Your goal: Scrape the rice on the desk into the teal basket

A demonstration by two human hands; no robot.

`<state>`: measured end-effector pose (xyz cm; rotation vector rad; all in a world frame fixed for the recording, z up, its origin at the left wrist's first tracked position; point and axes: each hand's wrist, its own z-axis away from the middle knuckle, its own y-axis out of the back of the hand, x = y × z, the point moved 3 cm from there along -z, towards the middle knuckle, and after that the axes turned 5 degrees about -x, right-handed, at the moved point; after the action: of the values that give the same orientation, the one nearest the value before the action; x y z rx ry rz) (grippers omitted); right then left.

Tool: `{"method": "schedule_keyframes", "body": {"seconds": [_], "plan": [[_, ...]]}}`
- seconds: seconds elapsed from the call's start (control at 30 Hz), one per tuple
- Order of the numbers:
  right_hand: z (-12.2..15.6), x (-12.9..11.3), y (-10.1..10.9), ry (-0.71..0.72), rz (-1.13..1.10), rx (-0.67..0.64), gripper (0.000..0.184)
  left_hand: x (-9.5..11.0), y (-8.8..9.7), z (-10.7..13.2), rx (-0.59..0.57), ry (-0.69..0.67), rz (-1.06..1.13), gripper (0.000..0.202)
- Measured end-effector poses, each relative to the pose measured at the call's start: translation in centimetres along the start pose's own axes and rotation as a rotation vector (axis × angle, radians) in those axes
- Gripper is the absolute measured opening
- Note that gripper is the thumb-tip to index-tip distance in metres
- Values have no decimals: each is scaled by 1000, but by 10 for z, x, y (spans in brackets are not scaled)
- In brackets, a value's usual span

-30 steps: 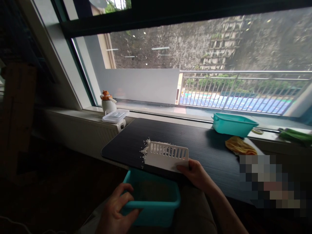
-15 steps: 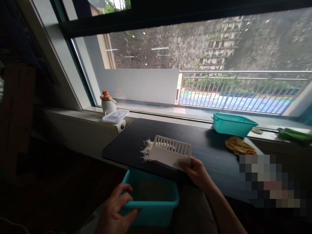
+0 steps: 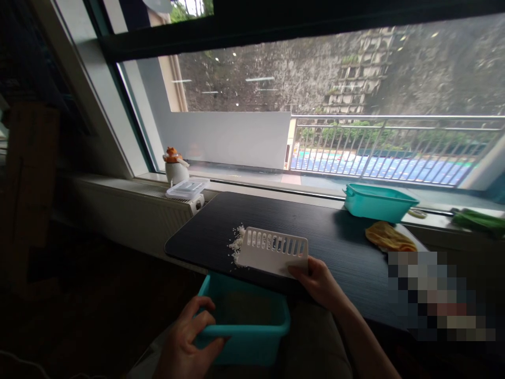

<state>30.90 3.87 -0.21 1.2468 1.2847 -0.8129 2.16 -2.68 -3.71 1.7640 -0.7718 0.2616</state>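
My right hand (image 3: pixel 321 282) grips the right end of a white slotted plastic plate (image 3: pixel 262 259), thumb on top. The plate is held low over the black tabletop (image 3: pixel 315 221), a row of slots along its far side. Around and beyond its left edge lie small white grains (image 3: pixel 236 245), and some show through the slots. Below the table's front edge, a teal plastic bin (image 3: pixel 246 345) rests at my lap. My left hand (image 3: pixel 193 334) clasps the bin's left near corner, fingers over the rim. The bottom of the bin is in shadow, so its contents cannot be made out.
Another teal bin (image 3: pixel 379 202) stands at the table's far right, near a yellow cloth (image 3: pixel 389 237). A clear plastic lid (image 3: pixel 187 188) and a white pot with an orange figure (image 3: pixel 176 169) sit by the radiator (image 3: pixel 158 210). Green cloth lies on the right sill.
My right hand has lowered and tilted the slotted plate, and its left edge has shifted left and nearer to me over the grains. My left hand and the bin stay put.
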Motion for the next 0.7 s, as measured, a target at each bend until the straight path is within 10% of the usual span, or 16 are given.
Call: {"method": "schedule_keyframes", "body": {"seconds": [0.7], "plan": [[1,0,-2,1,-38,-113,28,-2,0,-1,-7,-1,3,14]]}}
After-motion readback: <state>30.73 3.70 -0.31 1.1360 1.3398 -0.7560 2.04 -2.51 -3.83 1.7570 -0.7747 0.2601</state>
